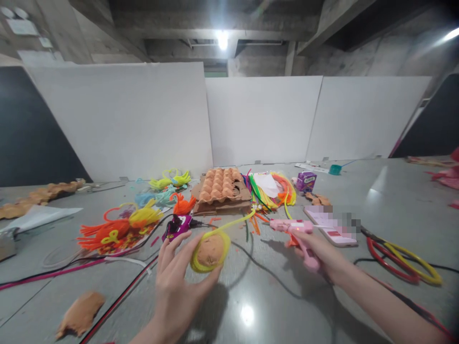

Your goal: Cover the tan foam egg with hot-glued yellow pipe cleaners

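Note:
Between the thumb and fingers of my left hand (182,282) is an egg-carton cup (210,250), its brown inside or end facing me. A yellow pipe cleaner (229,222) is wound around the cup's rim, and its loose end sticks out up and to the right. My right hand (311,246) grips a pink hot glue gun (292,225) by its handle, nozzle pointing left toward that loose end. A small red light shows on the gun's body. The cup and the glue gun are apart.
Behind my hands sits a brown egg carton (220,184), beside bundled coloured pipe cleaners (287,191). Orange and yellow pipe-cleaner figures (118,229) lie left, near a purple power strip (178,227). Rightward are a phone (330,227), scissors (401,260) and a purple box (306,182). Cables cross the table.

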### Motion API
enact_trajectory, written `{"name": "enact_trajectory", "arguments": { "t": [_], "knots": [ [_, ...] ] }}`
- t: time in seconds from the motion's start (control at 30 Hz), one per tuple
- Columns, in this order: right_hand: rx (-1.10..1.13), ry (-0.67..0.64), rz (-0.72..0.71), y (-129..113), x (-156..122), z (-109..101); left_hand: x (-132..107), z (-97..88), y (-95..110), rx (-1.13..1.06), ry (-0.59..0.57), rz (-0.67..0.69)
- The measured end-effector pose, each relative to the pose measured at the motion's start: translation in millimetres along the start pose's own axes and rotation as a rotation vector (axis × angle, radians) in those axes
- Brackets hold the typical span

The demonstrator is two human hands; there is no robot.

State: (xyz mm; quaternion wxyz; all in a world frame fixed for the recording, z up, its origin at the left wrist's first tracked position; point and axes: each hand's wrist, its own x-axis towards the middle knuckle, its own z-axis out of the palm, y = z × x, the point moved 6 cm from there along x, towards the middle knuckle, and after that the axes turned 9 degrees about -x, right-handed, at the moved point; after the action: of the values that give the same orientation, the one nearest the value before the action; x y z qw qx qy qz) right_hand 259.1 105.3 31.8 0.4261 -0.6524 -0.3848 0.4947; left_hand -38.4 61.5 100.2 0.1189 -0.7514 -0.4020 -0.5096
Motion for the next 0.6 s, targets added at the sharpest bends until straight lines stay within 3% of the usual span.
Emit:
{"name": "enact_trajectory", "arguments": {
  "t": [0.13,0.3,0.47,0.6],
  "knots": [
    [0.106,-0.074,0.073,22,13,12,1,-1.0,2,0.0,0.005,0.009],
    [0.089,-0.163,0.08,28,18,14,2,-2.5,7,-0.013,-0.007,0.019],
    [-0.102,-0.208,0.087,27,18,11,1,-2.8,8,-0.012,-0.001,0.028],
    [-0.38,-0.254,0.04,21,13,9,1,-2.8,8,-0.004,-0.009,0.031]
  ]
}}
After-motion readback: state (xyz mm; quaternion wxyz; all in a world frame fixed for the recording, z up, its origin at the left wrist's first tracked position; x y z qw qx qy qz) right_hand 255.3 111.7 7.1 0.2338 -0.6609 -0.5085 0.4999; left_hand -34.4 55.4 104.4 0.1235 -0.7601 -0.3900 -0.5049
